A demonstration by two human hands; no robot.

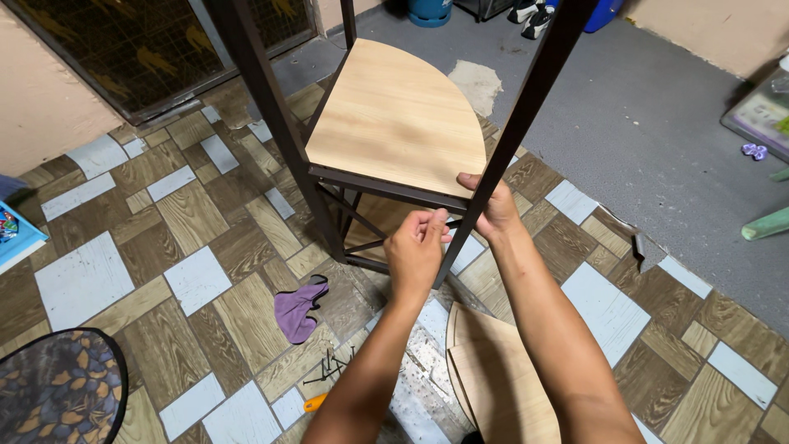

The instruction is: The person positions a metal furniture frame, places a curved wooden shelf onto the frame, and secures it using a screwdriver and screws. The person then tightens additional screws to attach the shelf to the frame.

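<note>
1. Nearest, below both forearms, a stack of light wooden quarter-round shelf boards (501, 378) lies flat on the patterned tile floor (197, 279).
2. Left of the left forearm, a small heap of dark screws (329, 370) lies on the tiles, with an orange tool handle (315, 403) just beside it.
3. Further left of the left hand, a crumpled purple cloth (297, 308) rests on the floor.
4. The left hand (417, 247) has its fingertips pinched together at the dark metal upright bar (509, 140) of a corner shelf frame; whether something small sits between them cannot be told.
5. The right hand (493, 205) is closed around the same bar, thumb against the front edge of the mounted shelf.
6. Just beyond both hands, the mounted light wooden quarter-round shelf (394, 115) sits level on the dark frame.
7. Far left of the hands, a flat blue package (15, 234) with a colourful picture lies at the edge of view.
8. Farthest beyond the shelf, a blue round container (429, 11) stands on grey floor.
</note>
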